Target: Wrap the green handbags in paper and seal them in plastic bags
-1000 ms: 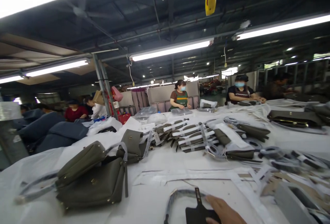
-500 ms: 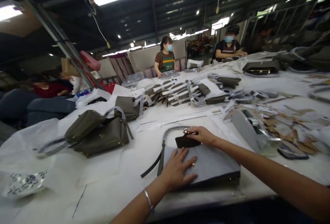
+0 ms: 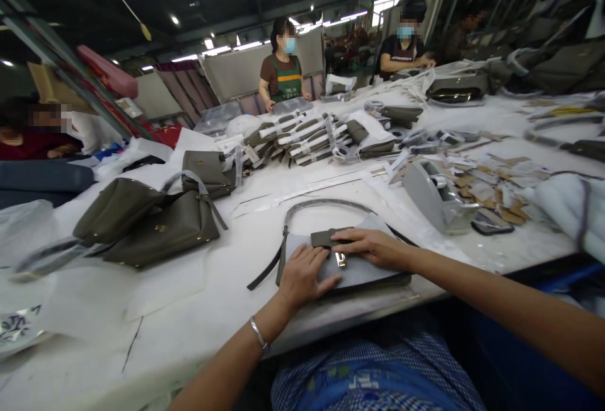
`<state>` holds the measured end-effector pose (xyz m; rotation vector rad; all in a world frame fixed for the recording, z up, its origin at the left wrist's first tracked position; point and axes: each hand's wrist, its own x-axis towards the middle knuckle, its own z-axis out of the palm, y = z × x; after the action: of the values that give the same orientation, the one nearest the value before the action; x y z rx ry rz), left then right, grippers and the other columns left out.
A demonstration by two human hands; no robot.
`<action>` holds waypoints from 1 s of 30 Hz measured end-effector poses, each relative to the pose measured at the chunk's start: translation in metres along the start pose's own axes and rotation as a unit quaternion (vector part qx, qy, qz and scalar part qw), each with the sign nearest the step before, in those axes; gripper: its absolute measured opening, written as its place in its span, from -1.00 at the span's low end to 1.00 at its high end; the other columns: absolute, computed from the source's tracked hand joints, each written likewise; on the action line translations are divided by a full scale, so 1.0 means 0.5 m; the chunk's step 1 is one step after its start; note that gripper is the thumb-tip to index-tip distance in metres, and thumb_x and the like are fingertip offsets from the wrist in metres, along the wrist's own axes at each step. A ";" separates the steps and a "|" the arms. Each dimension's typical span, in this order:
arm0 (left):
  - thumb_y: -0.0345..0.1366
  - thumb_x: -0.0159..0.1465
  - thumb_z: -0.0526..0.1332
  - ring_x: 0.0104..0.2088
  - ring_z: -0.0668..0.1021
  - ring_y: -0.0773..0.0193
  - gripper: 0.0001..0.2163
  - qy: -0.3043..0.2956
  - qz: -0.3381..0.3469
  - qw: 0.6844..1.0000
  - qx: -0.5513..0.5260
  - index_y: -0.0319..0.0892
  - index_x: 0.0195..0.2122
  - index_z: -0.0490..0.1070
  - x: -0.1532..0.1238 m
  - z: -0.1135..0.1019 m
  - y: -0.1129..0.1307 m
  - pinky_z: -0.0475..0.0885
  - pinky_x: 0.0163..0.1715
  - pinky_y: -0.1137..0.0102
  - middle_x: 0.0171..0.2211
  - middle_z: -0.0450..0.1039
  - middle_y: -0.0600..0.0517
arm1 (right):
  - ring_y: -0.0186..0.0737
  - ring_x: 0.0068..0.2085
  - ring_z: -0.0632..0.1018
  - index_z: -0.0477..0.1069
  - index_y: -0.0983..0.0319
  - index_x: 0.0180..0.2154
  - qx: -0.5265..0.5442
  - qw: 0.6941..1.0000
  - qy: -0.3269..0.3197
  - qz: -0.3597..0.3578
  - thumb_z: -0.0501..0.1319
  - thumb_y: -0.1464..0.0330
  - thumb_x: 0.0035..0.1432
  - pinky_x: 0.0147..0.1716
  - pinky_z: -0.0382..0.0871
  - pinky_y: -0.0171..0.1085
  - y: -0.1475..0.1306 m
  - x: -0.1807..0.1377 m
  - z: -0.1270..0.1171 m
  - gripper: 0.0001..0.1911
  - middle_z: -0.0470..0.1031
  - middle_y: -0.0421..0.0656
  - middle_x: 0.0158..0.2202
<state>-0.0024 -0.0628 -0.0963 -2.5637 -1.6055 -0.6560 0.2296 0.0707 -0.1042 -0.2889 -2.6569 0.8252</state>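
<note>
A dark olive handbag (image 3: 373, 277) lies flat on the table before me, its upper face covered by pale grey sheet. A short olive flap (image 3: 322, 238) is folded down over the front, with a shiny metal clasp (image 3: 341, 260) at its end. My left hand (image 3: 305, 274) rests on the bag's left part, fingers stretched out by the flap. Over the flap and the grey sheet lies my right hand (image 3: 375, 248), palm down with fingers extended. Neither hand grips anything. The wrapped handle (image 3: 321, 203) arches behind the bag, and a loose strap end (image 3: 265, 270) points left.
More olive handbags (image 3: 158, 228) lie to the left near clear plastic (image 3: 28, 228). Wrapped parts (image 3: 302, 137) are piled beyond. A grey tape dispenser (image 3: 425, 193), a phone (image 3: 491, 222) and paper scraps (image 3: 501, 181) sit at right. Masked co-workers are across the table.
The flap has come down toward me over the bag's front. My right hand has left its hold on the clasp and now lies flat. The view has tilted downward.
</note>
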 end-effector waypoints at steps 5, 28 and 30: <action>-0.12 0.35 0.22 -0.06 0.58 0.14 -0.60 0.084 0.082 0.992 0.036 -0.18 0.15 0.33 -0.017 -0.001 0.002 0.49 0.01 0.25 -0.04 0.55 -0.10 | -0.21 0.32 0.27 0.30 -0.04 0.24 -0.036 0.999 0.002 -0.038 0.01 0.50 0.34 0.34 0.07 -0.05 0.005 -0.011 0.021 -0.47 0.25 -0.19 0.32; -0.24 0.37 0.15 0.02 0.58 0.22 -0.58 0.020 0.197 0.980 0.004 -0.14 0.24 0.29 -0.038 0.023 0.002 0.48 0.03 0.46 0.11 0.48 -0.03 | -0.25 -0.12 0.47 0.51 0.23 -0.20 -0.246 0.955 -0.101 -0.129 0.19 0.37 0.31 -0.10 0.30 -0.39 -0.031 0.074 0.001 -0.87 0.54 -0.15 -0.13; -0.25 0.37 0.15 -0.01 0.60 0.21 -0.51 0.035 0.213 0.976 0.008 -0.11 0.32 0.19 -0.036 0.029 -0.007 0.51 0.00 0.45 0.09 0.49 -0.02 | -0.23 -0.12 0.48 0.50 0.24 -0.21 -0.268 0.949 -0.111 -0.123 0.17 0.36 0.31 -0.08 0.30 -0.36 -0.042 0.077 0.001 -0.87 0.53 -0.13 -0.13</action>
<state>-0.0072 -0.0728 -0.1169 -2.7064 -0.9825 -0.6719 0.1918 0.0647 -0.0826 0.0137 -3.0073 0.0462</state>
